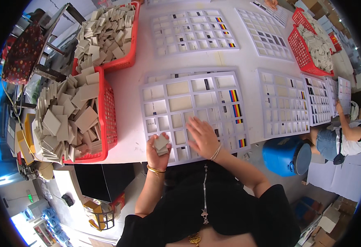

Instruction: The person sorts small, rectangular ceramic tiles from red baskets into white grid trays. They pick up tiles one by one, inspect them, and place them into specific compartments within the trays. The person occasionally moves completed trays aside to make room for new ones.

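My left hand (156, 158) is closed around a few small pale-grey tiles (161, 144), held over the near-left corner of a white compartment tray (188, 77). My right hand (204, 137) is stretched flat above the middle of that tray, its fingers apart and pointing left and away. I see nothing in it, though its palm side is hidden. Several compartments hold pale tiles, and coloured stripes show in those along the right side. Another tray (151, 76) lies partly hidden beneath this one.
Two red plastic baskets (111, 117) of loose pale tiles stand at the left. More trays (197, 31) lie across the white table (133, 82). A red basket (297, 47) sits far right. Beside the table are a blue drum (279, 154) and another person (332, 140) handling a tray.
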A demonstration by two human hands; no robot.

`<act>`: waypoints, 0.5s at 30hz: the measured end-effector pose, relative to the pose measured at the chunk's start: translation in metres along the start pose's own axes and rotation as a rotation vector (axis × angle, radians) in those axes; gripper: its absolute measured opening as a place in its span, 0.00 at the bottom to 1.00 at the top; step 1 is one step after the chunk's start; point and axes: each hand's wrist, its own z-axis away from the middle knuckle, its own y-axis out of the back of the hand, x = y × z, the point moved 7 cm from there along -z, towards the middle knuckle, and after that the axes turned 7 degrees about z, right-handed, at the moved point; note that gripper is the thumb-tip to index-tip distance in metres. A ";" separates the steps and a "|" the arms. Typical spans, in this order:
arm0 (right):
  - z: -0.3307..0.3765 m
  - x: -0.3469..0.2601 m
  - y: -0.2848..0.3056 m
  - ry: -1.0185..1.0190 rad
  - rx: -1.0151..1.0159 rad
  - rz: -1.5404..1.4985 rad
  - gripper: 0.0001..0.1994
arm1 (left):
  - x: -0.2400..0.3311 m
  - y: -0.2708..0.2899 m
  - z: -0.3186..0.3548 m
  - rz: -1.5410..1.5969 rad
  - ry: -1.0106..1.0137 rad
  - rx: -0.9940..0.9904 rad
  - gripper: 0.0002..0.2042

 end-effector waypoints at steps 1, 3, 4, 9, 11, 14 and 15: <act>0.004 -0.009 0.000 0.019 -0.024 0.063 0.20 | 0.008 -0.004 0.002 -0.093 -0.064 -0.015 0.05; 0.017 -0.009 -0.004 -0.016 -0.060 0.119 0.21 | 0.028 -0.005 0.008 -0.276 -0.195 -0.044 0.04; 0.021 -0.005 -0.006 -0.031 -0.078 0.148 0.22 | 0.035 -0.010 0.012 -0.576 -0.227 -0.097 0.03; 0.029 0.007 -0.019 -0.078 -0.139 0.214 0.23 | -0.013 -0.064 0.030 -2.357 -0.703 -0.450 0.17; 0.020 0.004 -0.015 -0.067 -0.088 0.253 0.22 | -0.032 -0.057 0.023 -2.474 -0.646 -0.549 0.19; 0.005 0.007 -0.017 -0.079 -0.062 0.292 0.20 | -0.041 -0.052 0.018 -2.540 -0.581 -0.547 0.20; 0.003 0.010 -0.024 -0.090 -0.077 0.292 0.20 | -0.042 -0.052 0.017 -2.562 -0.560 -0.537 0.19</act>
